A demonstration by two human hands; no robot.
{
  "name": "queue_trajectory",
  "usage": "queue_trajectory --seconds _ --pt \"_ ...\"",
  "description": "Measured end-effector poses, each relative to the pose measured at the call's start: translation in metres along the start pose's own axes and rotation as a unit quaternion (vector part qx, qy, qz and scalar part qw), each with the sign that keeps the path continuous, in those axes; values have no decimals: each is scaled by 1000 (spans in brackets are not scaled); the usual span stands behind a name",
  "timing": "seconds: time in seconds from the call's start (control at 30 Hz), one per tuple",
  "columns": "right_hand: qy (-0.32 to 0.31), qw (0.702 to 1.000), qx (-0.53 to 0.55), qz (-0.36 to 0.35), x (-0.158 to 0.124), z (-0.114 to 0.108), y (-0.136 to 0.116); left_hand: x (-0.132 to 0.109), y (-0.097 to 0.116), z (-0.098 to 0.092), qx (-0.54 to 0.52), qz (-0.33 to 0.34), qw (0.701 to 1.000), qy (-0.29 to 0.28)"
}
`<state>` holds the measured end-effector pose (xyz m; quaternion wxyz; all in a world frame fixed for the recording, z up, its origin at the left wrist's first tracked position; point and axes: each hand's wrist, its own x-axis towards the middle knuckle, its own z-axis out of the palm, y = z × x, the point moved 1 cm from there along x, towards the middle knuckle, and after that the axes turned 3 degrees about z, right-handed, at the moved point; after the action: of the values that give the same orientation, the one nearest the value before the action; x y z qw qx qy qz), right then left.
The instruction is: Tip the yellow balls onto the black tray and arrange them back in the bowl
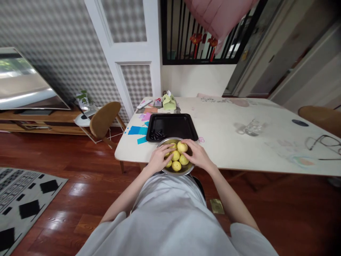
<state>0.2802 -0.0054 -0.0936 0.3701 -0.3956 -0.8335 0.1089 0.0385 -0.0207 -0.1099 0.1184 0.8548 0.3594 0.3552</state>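
Observation:
A metal bowl (177, 173) with several yellow fruits (176, 165) sits at the table's near edge, in front of my body. My right hand (195, 153) has its fingers curved around a yellow fruit (182, 147) at the bowl's upper right. Over the bowl's left side, my left hand (159, 157) rests on the fruits with its fingers apart. Just beyond the bowl lies a black tray (173, 124), with small black objects (157, 135) in its near left corner.
The white table (218, 121) bears a green tissue box (168, 101) behind the tray, a clear glass (253, 128) to the right and eyeglasses (326, 140) at the far right. A wooden chair (105, 121) stands left of it. A pink balloon (221, 16) hangs above.

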Motion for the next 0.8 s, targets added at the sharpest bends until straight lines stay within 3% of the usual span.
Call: queue_trajectory --seconds 0.13,0.43,0.8 --pt "24 999 22 20 -8 6 -2 0 0 0 -3 0 1000 4" --pt "9 996 86 32 -17 14 1 1 1 -1 -18 -6 1000 14" --pt "23 994 104 24 -21 15 4 -1 -1 -3 -83 1 991 110"
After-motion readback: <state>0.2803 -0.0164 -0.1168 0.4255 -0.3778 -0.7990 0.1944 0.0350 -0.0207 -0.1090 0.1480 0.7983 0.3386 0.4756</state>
